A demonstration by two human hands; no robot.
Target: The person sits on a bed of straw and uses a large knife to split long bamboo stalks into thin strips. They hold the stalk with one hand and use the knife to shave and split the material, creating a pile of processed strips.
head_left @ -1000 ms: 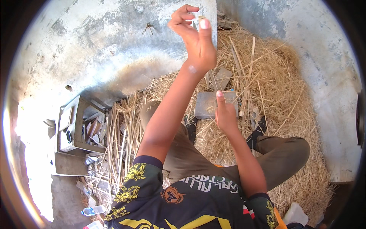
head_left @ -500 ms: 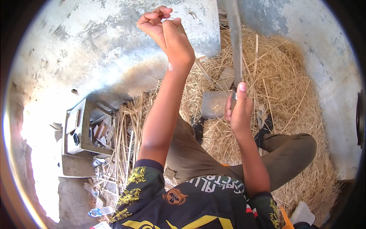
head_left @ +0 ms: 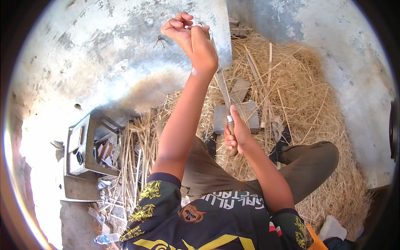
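Note:
My right hand (head_left: 239, 133) is wrapped round the wooden handle of a long knife (head_left: 223, 86), thumb lying up toward the blade. The narrow blade slants up and left, its far end beside my left wrist and palm; whether they touch I cannot tell. My left hand (head_left: 192, 39) is raised at the far end of a stretched arm, fingers curled in. What those fingers hold, if anything, is hidden. Under the blade, a flat wooden block (head_left: 246, 114) lies between my feet on the straw-like shavings (head_left: 300, 79).
A grey weathered wall (head_left: 112, 46) rises on the left and far side. At the left a wooden box frame (head_left: 85, 143) holds scraps, beside long thin strips (head_left: 135, 154). A plastic bottle (head_left: 107, 238) lies lower left. My bent leg (head_left: 312, 162) is at right.
The knife has swung left and now tilts toward my left hand, where before it pointed straight away. My right hand has come left and nearer; my left hand has shifted slightly right.

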